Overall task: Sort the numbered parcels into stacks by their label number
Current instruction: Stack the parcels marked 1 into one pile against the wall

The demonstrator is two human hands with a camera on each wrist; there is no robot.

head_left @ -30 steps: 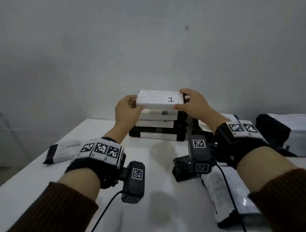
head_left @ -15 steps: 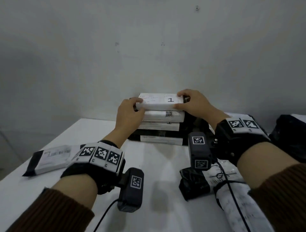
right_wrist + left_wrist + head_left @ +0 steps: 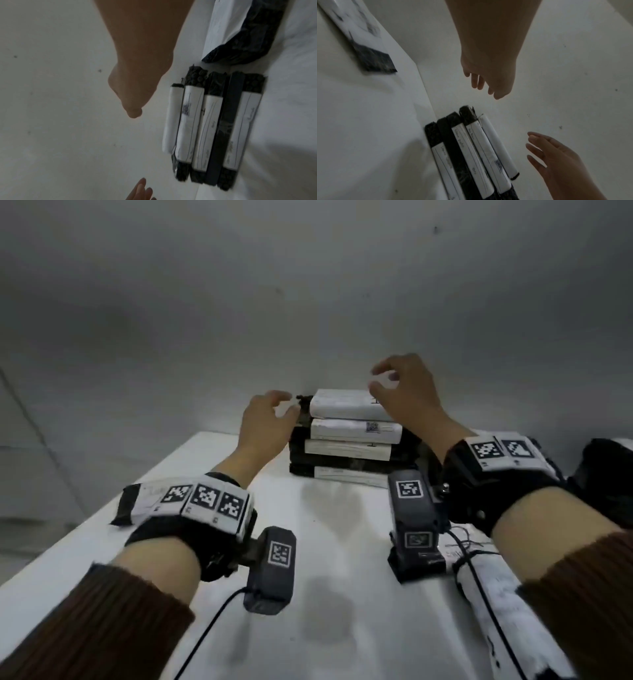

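A stack of several black-and-white parcels [image 3: 349,440] stands at the back of the white table [image 3: 335,542], against the wall. The white parcel marked 1 [image 3: 342,405] lies on top. My left hand [image 3: 287,405] hovers just off the stack's left end, fingers loosely curled and empty. My right hand [image 3: 376,380] is raised a little above the top parcel's right end, also empty. The left wrist view shows the left hand [image 3: 488,83] clear of the stack [image 3: 471,148]. In the right wrist view the right hand [image 3: 132,106] is apart from the stack [image 3: 205,128].
One parcel [image 3: 133,503] lies at the table's left edge, partly hidden by my wristband. Another white parcel [image 3: 496,594] lies at the front right, and dark parcels [image 3: 599,467] sit at the far right. The wall is right behind the stack.
Both hands lowered the parcel marked 1 onto the stack, then let go. The left hand drew off to the left and the right hand lifted above it.
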